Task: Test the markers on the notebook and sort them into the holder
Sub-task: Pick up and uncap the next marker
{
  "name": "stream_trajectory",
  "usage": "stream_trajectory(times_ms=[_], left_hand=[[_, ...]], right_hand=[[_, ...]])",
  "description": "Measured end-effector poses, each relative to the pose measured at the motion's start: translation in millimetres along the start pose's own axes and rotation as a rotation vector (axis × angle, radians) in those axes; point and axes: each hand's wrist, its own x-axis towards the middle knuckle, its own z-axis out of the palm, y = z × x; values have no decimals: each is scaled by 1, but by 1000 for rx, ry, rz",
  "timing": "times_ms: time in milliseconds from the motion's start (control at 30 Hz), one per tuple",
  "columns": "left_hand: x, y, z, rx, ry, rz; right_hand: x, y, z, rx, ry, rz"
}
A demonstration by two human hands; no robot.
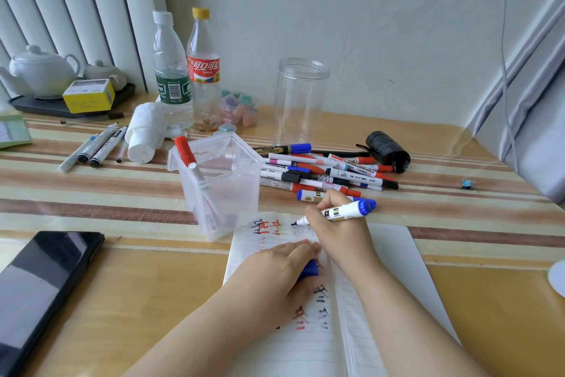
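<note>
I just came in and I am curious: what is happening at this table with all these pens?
A person is testing markers on an open notebook. The right hand holds a blue marker, uncapped, with its tip at the page near earlier red and dark scribbles. The left hand rests on the page and holds the blue cap. A clear holder already has a red-capped marker in it. A pile of markers lies behind the notebook.

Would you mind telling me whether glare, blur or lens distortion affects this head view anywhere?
Head view: soft daylight, faint shadows; the phone screen reflects pale glare; the left hand fingertips look motion-blurred on the notebook; wide-angle distortion tilts the blinds at the left edge; the marker stays sharp.
</note>
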Motion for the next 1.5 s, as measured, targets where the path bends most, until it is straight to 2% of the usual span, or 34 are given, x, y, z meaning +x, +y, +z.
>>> stream_trajectory(times_ms=[233,400,733,1000,1100,1233,1367,1500], left_hand=[[1,2,-2,-15,14,-4],[0,0,0,-18,10,-18],[0,0,0,-25,24,-2],[-1,-2,2,-37,37,-1],[-1,-3,4,-37,32,-15],[0,-2,-1,-143,21,-119],[3,-5,-13,-335,91,-330],[7,-1,-34,-397,96,-413]], right_hand=[[-2,-1,-1,-7,-83,34],[-2,-1,-6,21,31,37],[-2,-1,-3,-1,-29,29],[-3,-4,-5,-17,-16,46],[-3,-3,-6,-3,53,40],[-2,-8,-10,108,134,31],[0,-27,-20,104,65,36],[-6,-48,-33,143,-7,39]])
